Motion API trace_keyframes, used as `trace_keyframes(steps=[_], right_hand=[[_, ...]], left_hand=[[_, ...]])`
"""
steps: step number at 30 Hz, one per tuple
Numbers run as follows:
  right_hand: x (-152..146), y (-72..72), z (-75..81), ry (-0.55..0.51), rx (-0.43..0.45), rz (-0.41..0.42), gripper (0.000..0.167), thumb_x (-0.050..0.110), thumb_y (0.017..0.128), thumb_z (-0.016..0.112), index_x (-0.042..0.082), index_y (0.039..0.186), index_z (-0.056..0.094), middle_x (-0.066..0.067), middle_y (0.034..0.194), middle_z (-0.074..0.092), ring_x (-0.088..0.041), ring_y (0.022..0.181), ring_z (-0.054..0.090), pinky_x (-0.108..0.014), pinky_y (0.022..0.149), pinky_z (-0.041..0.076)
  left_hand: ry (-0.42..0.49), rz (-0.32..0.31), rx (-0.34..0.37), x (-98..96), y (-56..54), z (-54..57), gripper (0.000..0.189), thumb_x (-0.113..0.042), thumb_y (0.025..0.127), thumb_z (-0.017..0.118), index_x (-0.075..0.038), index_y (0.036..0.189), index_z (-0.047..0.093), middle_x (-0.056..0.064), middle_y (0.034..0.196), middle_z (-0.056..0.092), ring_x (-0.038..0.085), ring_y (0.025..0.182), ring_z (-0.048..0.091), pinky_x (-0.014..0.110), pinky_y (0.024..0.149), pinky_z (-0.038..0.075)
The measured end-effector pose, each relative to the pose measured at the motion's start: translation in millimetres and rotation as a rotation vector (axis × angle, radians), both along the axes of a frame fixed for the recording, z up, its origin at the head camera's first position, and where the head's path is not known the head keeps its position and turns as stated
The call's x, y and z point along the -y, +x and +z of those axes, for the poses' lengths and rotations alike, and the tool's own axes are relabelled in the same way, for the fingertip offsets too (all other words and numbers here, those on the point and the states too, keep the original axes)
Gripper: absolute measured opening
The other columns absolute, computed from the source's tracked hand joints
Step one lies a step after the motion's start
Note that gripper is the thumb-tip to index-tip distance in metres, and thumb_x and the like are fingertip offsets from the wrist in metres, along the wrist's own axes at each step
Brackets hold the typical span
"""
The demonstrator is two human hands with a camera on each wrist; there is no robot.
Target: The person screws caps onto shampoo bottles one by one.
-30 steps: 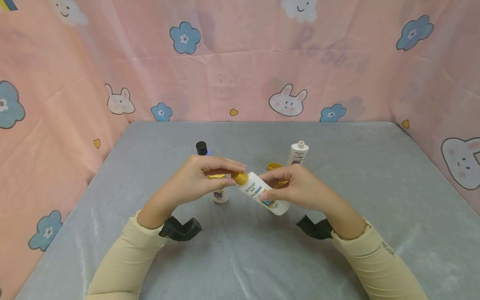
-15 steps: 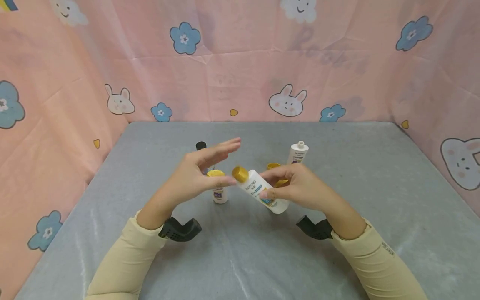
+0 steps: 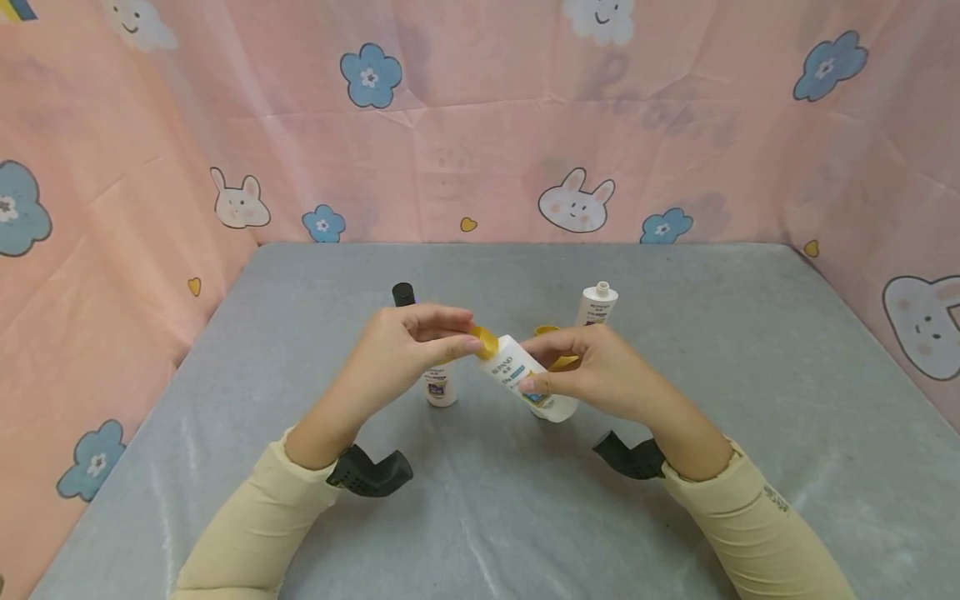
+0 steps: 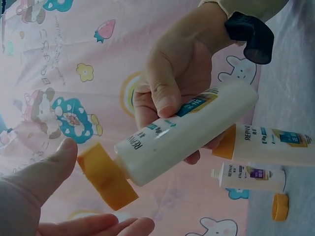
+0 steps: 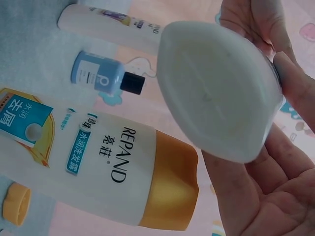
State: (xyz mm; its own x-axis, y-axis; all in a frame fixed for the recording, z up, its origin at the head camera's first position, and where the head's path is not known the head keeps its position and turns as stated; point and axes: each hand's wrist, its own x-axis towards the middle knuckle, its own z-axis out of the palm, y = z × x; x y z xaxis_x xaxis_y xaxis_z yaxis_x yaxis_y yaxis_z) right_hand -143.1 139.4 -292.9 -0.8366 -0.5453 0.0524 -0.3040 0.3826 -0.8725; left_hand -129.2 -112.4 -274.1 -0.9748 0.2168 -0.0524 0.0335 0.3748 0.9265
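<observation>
My right hand (image 3: 592, 371) holds a white shampoo bottle (image 3: 517, 371), tilted with its top toward the left. At that top sits a gold cap (image 3: 486, 342), which my left hand (image 3: 397, 354) pinches between thumb and fingers in the head view. The left wrist view shows the thumb (image 4: 61, 160) close against the cap's edge and the fingertips just below it. There, the bottle's neck shows between cap and body. The bottle's flat base faces the right wrist camera.
Behind my left hand stand a white bottle with a purple label (image 3: 439, 387) and a blue bottle (image 5: 98, 71) with a black cap. An uncapped white bottle (image 3: 596, 307), a larger gold-capped bottle (image 4: 275, 142) and a loose gold cap (image 4: 280, 206) stand around my right hand.
My left hand let go of the cap with its fingers spread, then came back to pinch it. The bottle in my right hand has barely moved.
</observation>
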Motion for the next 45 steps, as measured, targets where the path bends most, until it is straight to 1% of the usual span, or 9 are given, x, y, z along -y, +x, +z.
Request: trace_keyframes(steps=[7,11,17,23,30,33,36,41,45], right_hand=[[1,-0.3,-0.8,0.01,0.015,-0.011,0.031,0.012,0.082,0.081,0.006,0.112,0.075,-0.008,0.094,0.073,-0.019,0.084,0.069,-0.031,0.075,0.06],[1,-1.0,-0.7,0.026,0.014,-0.01,0.03,0.013,0.083,0.081,0.007,0.111,0.075,-0.008,0.094,0.074,-0.019,0.083,0.07,-0.031,0.074,0.06],[0,-1.4,-0.1,0.046,0.013,-0.011,0.03,0.013,0.082,0.081,0.006,0.111,0.075,-0.008,0.095,0.075,-0.018,0.082,0.07,-0.031,0.074,0.06],[2,-1.4,-0.5,0.061,0.045,0.007,0.031,0.016,0.083,0.081,0.006,0.111,0.075,-0.01,0.099,0.076,-0.017,0.084,0.07,-0.033,0.074,0.06],[3,-2.2,-1.0,0.078,0.053,-0.003,0.031,0.016,0.083,0.082,0.006,0.111,0.075,-0.01,0.101,0.076,-0.017,0.085,0.07,-0.032,0.074,0.059],[3,-2.8,-0.8,0.08,0.061,-0.014,0.032,0.017,0.082,0.082,0.007,0.112,0.075,-0.009,0.101,0.076,-0.017,0.085,0.07,-0.033,0.075,0.059],[2,-3.5,-1.2,0.065,0.059,-0.017,0.033,0.015,0.082,0.082,0.007,0.113,0.075,-0.009,0.101,0.075,-0.018,0.086,0.07,-0.033,0.075,0.059],[2,-3.5,-0.6,0.053,0.061,-0.015,0.033,0.015,0.082,0.082,0.008,0.113,0.075,-0.009,0.1,0.075,-0.018,0.086,0.071,-0.033,0.076,0.059],[1,-2.8,0.0,0.059,0.058,-0.016,0.033,0.015,0.082,0.082,0.008,0.113,0.075,-0.009,0.1,0.075,-0.018,0.085,0.071,-0.033,0.076,0.06]], left_hand=[[0.006,-0.018,-0.038,-1.7,-0.5,-2.6,0.028,-0.035,0.082,0.082,-0.02,0.106,0.077,-0.005,0.105,0.076,0.01,0.097,0.072,0.033,0.089,0.059],[0.009,-0.053,-0.041,0.1,-2.9,-4.2,0.03,-0.031,0.084,0.081,-0.018,0.111,0.076,-0.002,0.108,0.076,0.012,0.097,0.072,0.032,0.088,0.059],[0.037,-0.162,-0.027,4.7,-6.7,-4.3,0.037,-0.022,0.086,0.079,-0.015,0.121,0.072,0.001,0.115,0.074,0.014,0.102,0.071,0.031,0.089,0.059],[0.038,-0.29,-0.077,10.8,-7.8,-2.2,0.041,-0.012,0.088,0.075,-0.009,0.129,0.067,0.007,0.123,0.071,0.018,0.11,0.069,0.032,0.089,0.059],[0.072,-0.363,-0.092,12.8,-8.8,-2.5,0.047,-0.003,0.09,0.071,-0.004,0.136,0.061,0.012,0.134,0.064,0.023,0.118,0.066,0.032,0.091,0.059],[0.087,-0.353,-0.09,13.2,-8.5,-1.0,0.057,-0.005,0.088,0.073,-0.008,0.142,0.055,0.009,0.142,0.059,0.024,0.125,0.062,0.033,0.095,0.058],[0.07,-0.3,-0.09,13.9,-7.5,1.0,0.061,-0.01,0.087,0.077,-0.011,0.143,0.054,0.005,0.14,0.061,0.021,0.124,0.063,0.033,0.096,0.057],[0.001,-0.194,-0.085,9.3,-7.2,-1.6,0.042,-0.017,0.086,0.079,-0.014,0.126,0.069,0.003,0.116,0.073,0.015,0.105,0.069,0.03,0.087,0.059],[-0.038,-0.197,-0.122,4.0,-7.4,-5.9,0.035,-0.022,0.087,0.078,-0.017,0.121,0.072,0.0,0.109,0.074,0.013,0.099,0.068,0.031,0.084,0.059]])
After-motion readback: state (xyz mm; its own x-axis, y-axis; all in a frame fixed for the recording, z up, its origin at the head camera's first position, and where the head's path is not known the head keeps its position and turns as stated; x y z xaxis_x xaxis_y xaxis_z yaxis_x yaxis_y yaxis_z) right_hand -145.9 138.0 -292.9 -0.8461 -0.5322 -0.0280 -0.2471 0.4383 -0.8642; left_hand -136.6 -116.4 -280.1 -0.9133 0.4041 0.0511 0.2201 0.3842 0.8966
